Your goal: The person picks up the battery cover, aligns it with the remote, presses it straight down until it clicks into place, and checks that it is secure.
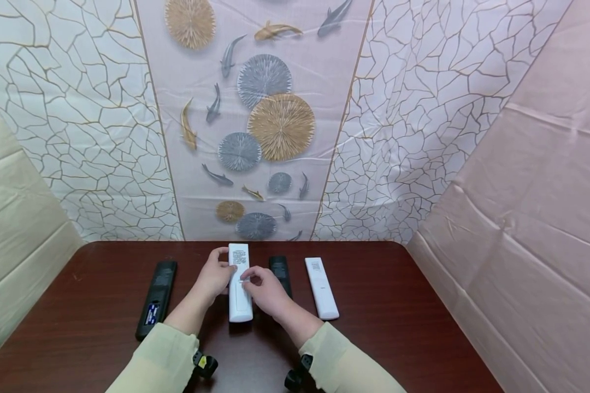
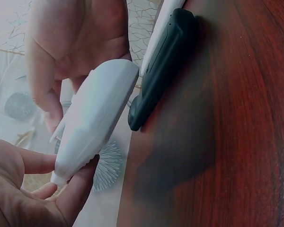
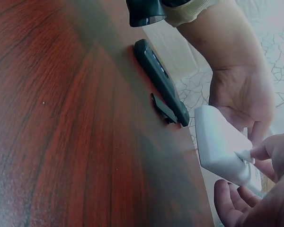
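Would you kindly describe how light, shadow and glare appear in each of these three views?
Head: bright, fairly even light, with a dark shadow below the near end of the held white remote; left wrist: a broad, soft-edged shadow on the table; right wrist: a pale sheen at the table's lower left corner.

Left of your grip, you have a black remote [image 1: 157, 295] with batteries [image 1: 152, 313] exposed; to its right, a second black remote [image 1: 280, 273], then a white remote [image 1: 322, 289]. Beyond hangs patterned cloth [image 1: 275, 128].
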Demonstrator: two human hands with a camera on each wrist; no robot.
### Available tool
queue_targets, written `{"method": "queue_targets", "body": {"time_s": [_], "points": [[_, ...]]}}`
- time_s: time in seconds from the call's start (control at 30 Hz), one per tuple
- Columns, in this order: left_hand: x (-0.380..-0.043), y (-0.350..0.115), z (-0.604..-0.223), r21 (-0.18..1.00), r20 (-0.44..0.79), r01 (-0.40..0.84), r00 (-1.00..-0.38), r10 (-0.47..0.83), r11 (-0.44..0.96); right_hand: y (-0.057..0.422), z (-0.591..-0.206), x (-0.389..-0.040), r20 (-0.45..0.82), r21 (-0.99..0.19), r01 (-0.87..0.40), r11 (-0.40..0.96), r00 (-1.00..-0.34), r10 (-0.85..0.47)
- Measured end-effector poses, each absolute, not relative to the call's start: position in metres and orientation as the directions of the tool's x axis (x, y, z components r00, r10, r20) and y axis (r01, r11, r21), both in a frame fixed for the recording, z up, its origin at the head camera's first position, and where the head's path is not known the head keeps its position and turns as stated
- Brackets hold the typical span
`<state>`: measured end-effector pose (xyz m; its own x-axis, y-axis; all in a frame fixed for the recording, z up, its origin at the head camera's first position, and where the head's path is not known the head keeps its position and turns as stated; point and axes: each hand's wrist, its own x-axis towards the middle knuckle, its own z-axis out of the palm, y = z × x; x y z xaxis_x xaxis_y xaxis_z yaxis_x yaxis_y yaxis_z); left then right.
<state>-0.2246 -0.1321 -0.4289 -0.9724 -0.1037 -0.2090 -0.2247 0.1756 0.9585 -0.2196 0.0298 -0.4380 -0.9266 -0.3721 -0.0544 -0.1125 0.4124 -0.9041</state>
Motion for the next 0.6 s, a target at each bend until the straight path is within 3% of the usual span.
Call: {"method": "queue_targets", "body": {"time_s": [0.4,0.6], "points": [[-0.2250,-0.1311,-0.4299,0.961,-0.205,-0.219,-0.974,-0.093,0.168,0.0299,-0.4410,-0.2185,-0.022,-0.886,-0.142,0.442,-0.938,-0.345],[-0.2265,-0.1305,-0.4313,0.965,-0.203,-0.213,-0.976,-0.081,0.150,0.0291,-0.4411,-0.2188,-0.068,-0.922,-0.052,0.383,-0.954,-0.292]]}}
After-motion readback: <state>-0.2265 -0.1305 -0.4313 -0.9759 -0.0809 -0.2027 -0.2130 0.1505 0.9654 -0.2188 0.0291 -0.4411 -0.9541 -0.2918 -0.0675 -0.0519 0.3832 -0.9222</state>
